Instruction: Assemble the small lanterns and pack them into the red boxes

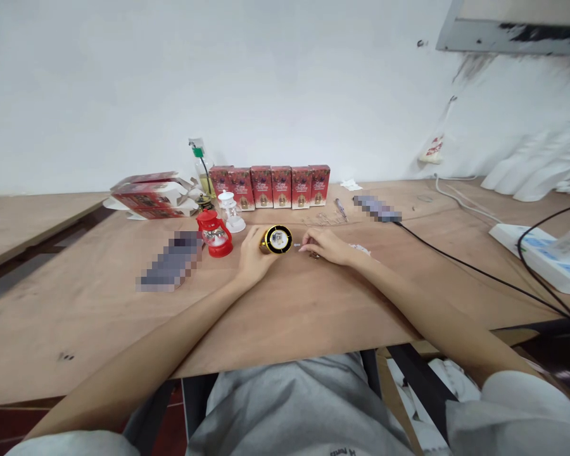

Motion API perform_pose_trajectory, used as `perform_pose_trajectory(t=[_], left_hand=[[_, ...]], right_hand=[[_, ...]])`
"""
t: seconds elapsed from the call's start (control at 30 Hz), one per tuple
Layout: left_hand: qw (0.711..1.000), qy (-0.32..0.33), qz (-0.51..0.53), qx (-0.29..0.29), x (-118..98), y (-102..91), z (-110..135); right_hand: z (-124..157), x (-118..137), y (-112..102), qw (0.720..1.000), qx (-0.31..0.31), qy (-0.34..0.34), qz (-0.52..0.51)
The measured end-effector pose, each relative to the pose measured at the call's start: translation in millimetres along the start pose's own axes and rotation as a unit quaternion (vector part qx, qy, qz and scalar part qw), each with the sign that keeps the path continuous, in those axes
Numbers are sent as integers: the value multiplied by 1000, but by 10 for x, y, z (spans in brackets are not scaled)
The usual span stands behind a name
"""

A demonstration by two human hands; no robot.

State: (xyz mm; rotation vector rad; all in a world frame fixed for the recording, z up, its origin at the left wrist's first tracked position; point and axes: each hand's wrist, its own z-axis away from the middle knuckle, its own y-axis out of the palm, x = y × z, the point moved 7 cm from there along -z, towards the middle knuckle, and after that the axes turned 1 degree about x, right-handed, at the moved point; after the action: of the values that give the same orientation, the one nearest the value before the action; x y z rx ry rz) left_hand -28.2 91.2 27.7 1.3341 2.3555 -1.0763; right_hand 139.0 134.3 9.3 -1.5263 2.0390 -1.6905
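Note:
My left hand (253, 256) is wrapped round a gold lantern (263, 244), tipped so that its round black base with a pale centre faces me. Close to its right, my right hand (327, 245) rests low over the wood with its fingers bent together; whatever is between the fingertips is too small to make out. A tiny pale piece (297, 244) shows between the base and those fingertips. Small metal bits, perhaps screws (315, 255), lie under the right hand. Left of the lantern stand a red lantern (213, 235) and a white lantern (232, 214).
Several red boxes (282, 188) line the back near a bottle (204, 177). Flattened cartons (154, 197) lie at left. Blurred flat devices (171, 263) flank the work, the right one (377, 208) cabled. A screwdriver (341, 209) and a power strip (546, 253) are at right.

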Motion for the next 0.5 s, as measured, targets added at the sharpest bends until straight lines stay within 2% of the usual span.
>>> perform_pose_trajectory(t=[0.1, 0.23, 0.5], left_hand=[[1000, -5, -1, 3, -4, 2, 5], [1000, -2, -3, 11, -18, 10, 5], [1000, -3, 0, 12, -29, 8, 3]], right_hand=[[6, 63, -77, 993, -71, 12, -91], [8, 79, -99, 952, -145, 55, -263], [-17, 56, 3, 886, -174, 122, -412]])
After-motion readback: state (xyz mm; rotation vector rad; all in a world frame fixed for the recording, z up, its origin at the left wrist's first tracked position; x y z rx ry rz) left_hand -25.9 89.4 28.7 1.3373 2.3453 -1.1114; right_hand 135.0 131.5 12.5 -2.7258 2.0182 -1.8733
